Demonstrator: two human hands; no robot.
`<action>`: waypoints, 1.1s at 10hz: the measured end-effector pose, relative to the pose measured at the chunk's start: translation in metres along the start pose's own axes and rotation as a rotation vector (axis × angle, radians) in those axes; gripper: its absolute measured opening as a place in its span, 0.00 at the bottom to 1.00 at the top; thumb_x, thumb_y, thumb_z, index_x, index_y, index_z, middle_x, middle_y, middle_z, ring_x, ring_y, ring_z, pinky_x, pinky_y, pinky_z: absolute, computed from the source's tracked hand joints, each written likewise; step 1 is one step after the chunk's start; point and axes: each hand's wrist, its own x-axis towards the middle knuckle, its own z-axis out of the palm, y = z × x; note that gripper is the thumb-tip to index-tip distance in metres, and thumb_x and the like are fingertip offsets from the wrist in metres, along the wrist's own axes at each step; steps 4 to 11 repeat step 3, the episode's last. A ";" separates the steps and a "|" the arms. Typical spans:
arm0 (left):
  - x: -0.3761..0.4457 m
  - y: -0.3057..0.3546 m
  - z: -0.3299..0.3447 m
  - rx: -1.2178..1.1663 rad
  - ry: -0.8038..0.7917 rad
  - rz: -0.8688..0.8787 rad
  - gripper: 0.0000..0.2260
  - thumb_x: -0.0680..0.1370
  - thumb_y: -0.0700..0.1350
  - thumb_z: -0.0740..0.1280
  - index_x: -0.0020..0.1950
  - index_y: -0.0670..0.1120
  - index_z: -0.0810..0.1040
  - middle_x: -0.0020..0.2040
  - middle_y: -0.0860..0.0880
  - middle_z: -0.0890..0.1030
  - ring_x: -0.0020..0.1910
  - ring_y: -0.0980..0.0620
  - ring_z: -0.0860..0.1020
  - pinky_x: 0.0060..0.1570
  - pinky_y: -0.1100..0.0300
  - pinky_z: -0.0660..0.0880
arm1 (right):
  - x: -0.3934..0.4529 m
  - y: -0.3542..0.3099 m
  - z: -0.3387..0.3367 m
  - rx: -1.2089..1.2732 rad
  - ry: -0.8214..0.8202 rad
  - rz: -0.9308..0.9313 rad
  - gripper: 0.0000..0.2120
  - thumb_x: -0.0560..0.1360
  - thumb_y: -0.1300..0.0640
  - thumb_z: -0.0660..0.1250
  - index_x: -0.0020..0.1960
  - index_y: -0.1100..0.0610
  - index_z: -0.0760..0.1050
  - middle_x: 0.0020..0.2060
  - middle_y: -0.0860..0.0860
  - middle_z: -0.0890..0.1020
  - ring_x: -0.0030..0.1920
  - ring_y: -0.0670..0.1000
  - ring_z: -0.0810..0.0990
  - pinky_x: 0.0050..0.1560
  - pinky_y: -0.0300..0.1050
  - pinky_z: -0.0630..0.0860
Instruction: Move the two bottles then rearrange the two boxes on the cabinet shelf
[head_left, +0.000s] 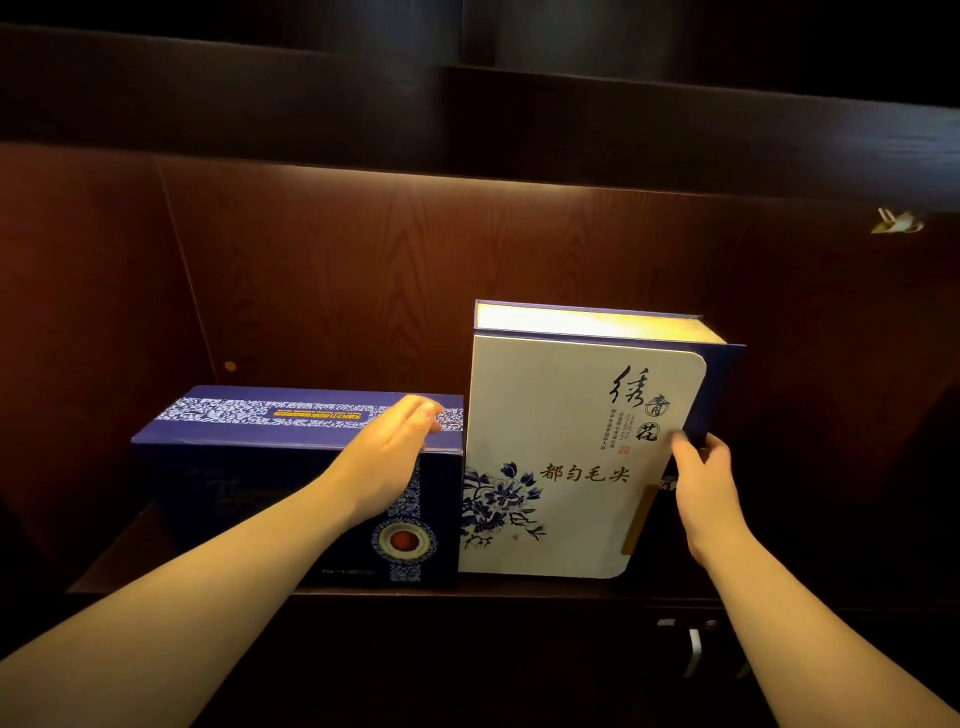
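A tall white box (566, 426) with blue flowers and black writing stands upright on the dark wooden shelf (519, 586). A lower dark blue box (249, 467) with a patterned band stands to its left, touching it. My left hand (395, 447) lies over the blue box's top right corner, fingers against the white box's left side. My right hand (701, 483) grips the white box's right edge, thumb on the front face. No bottles are in view.
The shelf is a lit recess with a brown wood-grain back panel (415, 270) and a dark shelf above (467, 119). Bare shelf space lies right of the white box. A metal door handle (693, 652) shows below. A small pale object (896, 222) hangs at upper right.
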 end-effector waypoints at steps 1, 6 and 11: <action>-0.016 -0.004 -0.009 0.017 0.003 -0.017 0.16 0.79 0.59 0.52 0.49 0.55 0.77 0.49 0.55 0.82 0.46 0.61 0.78 0.47 0.56 0.72 | -0.014 0.003 0.005 -0.132 0.059 -0.030 0.36 0.77 0.41 0.66 0.80 0.51 0.57 0.77 0.53 0.65 0.74 0.58 0.68 0.69 0.57 0.69; -0.050 -0.029 -0.025 0.249 -0.007 0.028 0.05 0.81 0.50 0.63 0.47 0.57 0.77 0.40 0.55 0.82 0.35 0.57 0.78 0.35 0.61 0.74 | -0.048 0.012 0.011 -0.376 0.144 -0.041 0.31 0.76 0.52 0.70 0.77 0.54 0.64 0.73 0.56 0.68 0.69 0.59 0.73 0.65 0.58 0.73; -0.050 -0.029 -0.025 0.249 -0.007 0.028 0.05 0.81 0.50 0.63 0.47 0.57 0.77 0.40 0.55 0.82 0.35 0.57 0.78 0.35 0.61 0.74 | -0.048 0.012 0.011 -0.376 0.144 -0.041 0.31 0.76 0.52 0.70 0.77 0.54 0.64 0.73 0.56 0.68 0.69 0.59 0.73 0.65 0.58 0.73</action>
